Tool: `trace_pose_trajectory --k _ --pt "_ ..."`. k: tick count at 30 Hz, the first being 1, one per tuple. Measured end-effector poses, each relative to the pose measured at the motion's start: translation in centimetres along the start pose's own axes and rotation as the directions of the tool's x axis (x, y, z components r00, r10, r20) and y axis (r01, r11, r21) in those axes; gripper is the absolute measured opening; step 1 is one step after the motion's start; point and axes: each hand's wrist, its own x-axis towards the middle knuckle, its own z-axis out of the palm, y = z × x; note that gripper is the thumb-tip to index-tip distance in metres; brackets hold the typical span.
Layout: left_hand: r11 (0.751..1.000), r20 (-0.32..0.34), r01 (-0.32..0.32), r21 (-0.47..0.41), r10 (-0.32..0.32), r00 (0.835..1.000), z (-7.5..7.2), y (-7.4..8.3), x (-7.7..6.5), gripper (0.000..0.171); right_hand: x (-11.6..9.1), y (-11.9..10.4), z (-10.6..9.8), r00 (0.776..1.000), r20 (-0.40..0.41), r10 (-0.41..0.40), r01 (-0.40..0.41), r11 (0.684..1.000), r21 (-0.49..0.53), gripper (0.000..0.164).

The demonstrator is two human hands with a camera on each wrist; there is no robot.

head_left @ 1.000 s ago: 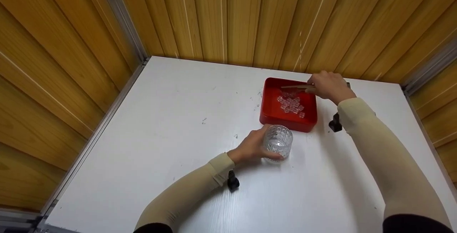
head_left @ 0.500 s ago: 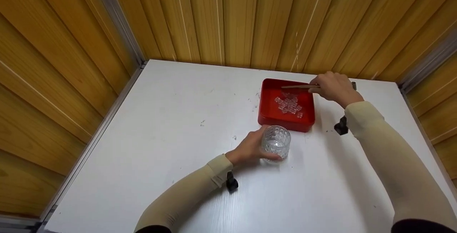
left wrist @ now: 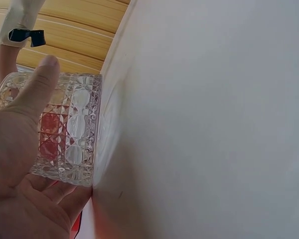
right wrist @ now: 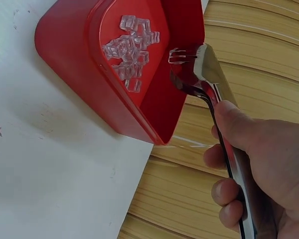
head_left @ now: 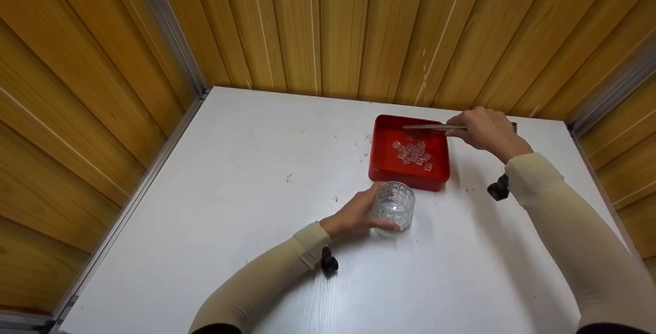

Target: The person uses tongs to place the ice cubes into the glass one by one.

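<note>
The right hand's (head_left: pixel 487 128) fingers and thumb clamp metal tongs (right wrist: pixel 207 69), whose tips part inside the red tray (head_left: pixel 407 180), near the clear cubes (head_left: pixel 414 152) on its floor. The left hand (head_left: pixel 356 214) curls round a patterned glass (head_left: pixel 393 205), thumb on one side, fingers opposite; it stands upright on the white table (head_left: pixel 256 170), just beside the tray.
</note>
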Motion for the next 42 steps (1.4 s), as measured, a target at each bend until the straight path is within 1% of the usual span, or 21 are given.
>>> trace_pose_trajectory --k 3,9,15,20,27,36,39,42 --pt "1.0 0.005 -0.003 0.003 0.003 1.0 -0.1 0.0 -0.1 0.089 -0.4 -0.2 -0.2 1.0 -0.015 -0.012 0.012 1.0 0.0 0.027" --pt "0.999 0.004 -0.026 0.042 0.026 1.0 -0.1 0.0 -0.1 0.09 -1.3 -0.3 -0.6 0.999 -0.04 -0.024 0.024 1.0 -0.003 0.027" --pt "0.999 0.004 -0.012 0.048 0.012 1.0 -0.2 0.0 -0.1 0.09 -2.1 -0.1 -1.1 0.999 -0.034 -0.001 0.002 1.0 0.029 0.028" --pt "0.998 0.0 0.008 0.055 -0.008 1.0 -0.2 -0.2 0.0 0.089 -2.7 -0.2 -1.4 0.999 -0.041 -0.002 0.003 0.999 0.039 0.025" --pt "1.0 0.007 0.001 0.031 -0.001 1.0 -0.2 -0.2 0.0 0.089 -3.8 -0.6 -1.5 0.996 -0.073 -0.044 0.045 0.999 0.008 0.022" --pt "0.997 0.001 -0.052 0.052 0.052 0.999 -0.2 -0.5 0.1 0.087 -5.2 -1.3 -1.7 0.988 -0.11 -0.109 0.107 0.994 -0.021 0.021" --pt "0.997 0.001 -0.053 0.057 0.053 0.999 -0.2 -0.5 0.2 0.086 -5.7 -1.5 -1.7 0.984 -0.121 -0.131 0.129 0.991 -0.025 0.021" --pt "0.998 0.003 -0.035 0.054 0.035 0.999 -0.2 -0.4 0.3 0.084 -6.0 -1.7 -1.8 0.984 -0.12 -0.135 0.134 0.991 -0.017 0.023"
